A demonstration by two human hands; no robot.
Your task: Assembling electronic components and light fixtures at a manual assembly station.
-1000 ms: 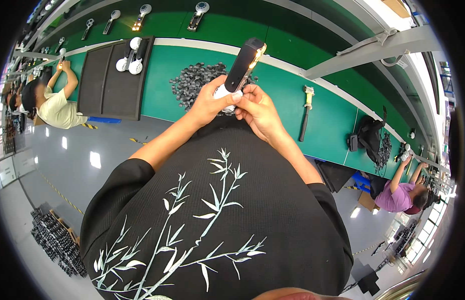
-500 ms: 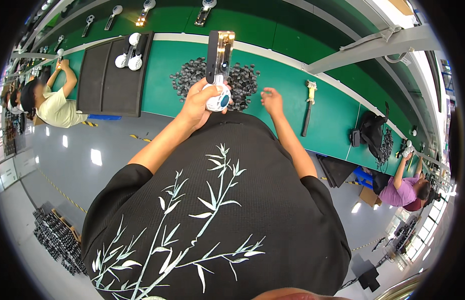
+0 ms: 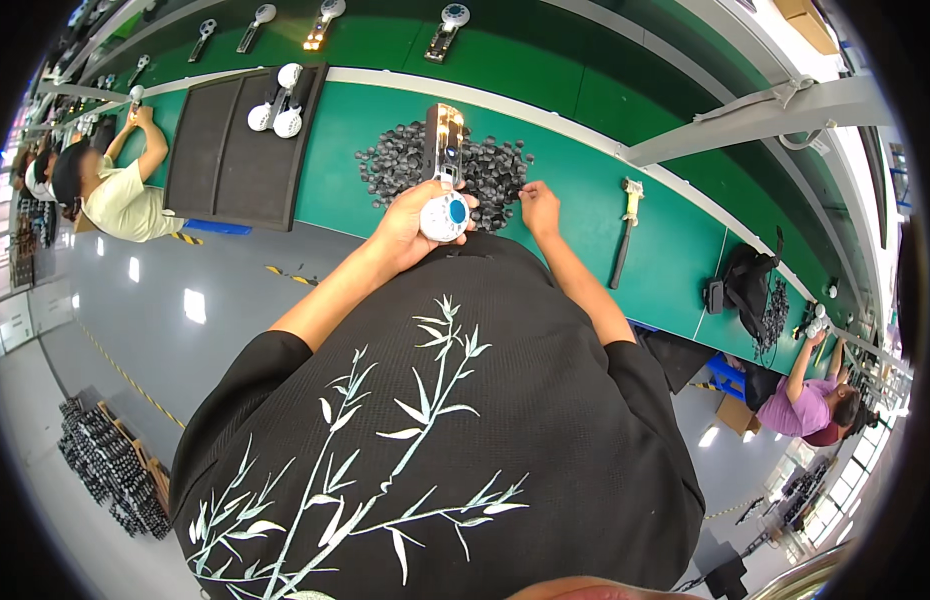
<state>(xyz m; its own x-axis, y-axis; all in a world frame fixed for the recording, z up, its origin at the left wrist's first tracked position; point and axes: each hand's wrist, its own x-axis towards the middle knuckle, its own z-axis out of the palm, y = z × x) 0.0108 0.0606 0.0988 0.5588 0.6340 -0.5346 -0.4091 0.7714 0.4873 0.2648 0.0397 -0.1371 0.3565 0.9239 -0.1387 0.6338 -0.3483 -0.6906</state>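
My left hand (image 3: 410, 225) grips a long device (image 3: 444, 170) with a round white head and a blue centre at the near end; its dark body points away over the green bench. My right hand (image 3: 538, 206) reaches to the near edge of a pile of small dark grey round parts (image 3: 400, 165) on the green bench (image 3: 585, 170), fingertips touching or pinching among them; whether it holds one I cannot tell.
A hammer (image 3: 625, 230) lies on the bench to the right. A black mat (image 3: 235, 150) with two white-headed devices (image 3: 275, 105) lies to the left. More devices ride a belt behind. Seated people work at far left (image 3: 115, 190) and far right (image 3: 810, 400). Stacked dark parts (image 3: 110, 465) sit on the floor.
One second ago both hands were on the device. My right hand has let go and moved right and forward to the pile. My left hand turned the device so the white head faces me.
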